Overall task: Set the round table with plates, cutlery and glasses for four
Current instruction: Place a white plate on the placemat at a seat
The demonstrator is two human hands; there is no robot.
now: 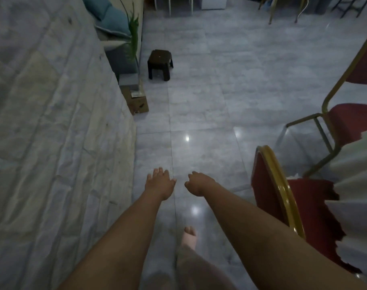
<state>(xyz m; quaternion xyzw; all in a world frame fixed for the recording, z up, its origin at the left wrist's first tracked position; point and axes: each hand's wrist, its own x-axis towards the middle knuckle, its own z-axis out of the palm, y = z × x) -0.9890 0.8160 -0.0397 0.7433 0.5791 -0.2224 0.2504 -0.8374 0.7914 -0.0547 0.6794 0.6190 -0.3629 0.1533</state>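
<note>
Plates, cutlery and glasses are nowhere in view, so where they lie cannot be told; neither hand carries any. The left hand (160, 182), low in the centre, has its fingers straight and slightly spread, holding nothing. The right hand (197, 184) just beside it has its fingers loosely curled downward with nothing visible in them, though the palm side is hidden. Both hang over the glossy tiled floor (199, 97), with a bare foot (189, 235) below them.

Several things could go wrong from here. The shiny floor could let a bare foot slip, more so once breakable tableware is carried. The red chair (270, 185) at lower right stands close to the right forearm and could catch an elbow. The dim light makes the dark stool (160, 63) and cardboard box (138, 102), left of centre in the upper half, easy to miss.

White cloth (358, 164) at the right edge may belong to the round table, but it is cut off, so its top is unseen. A wrinkled pale cloth surface (42, 122) fills the left side; what it covers is unclear.
</note>
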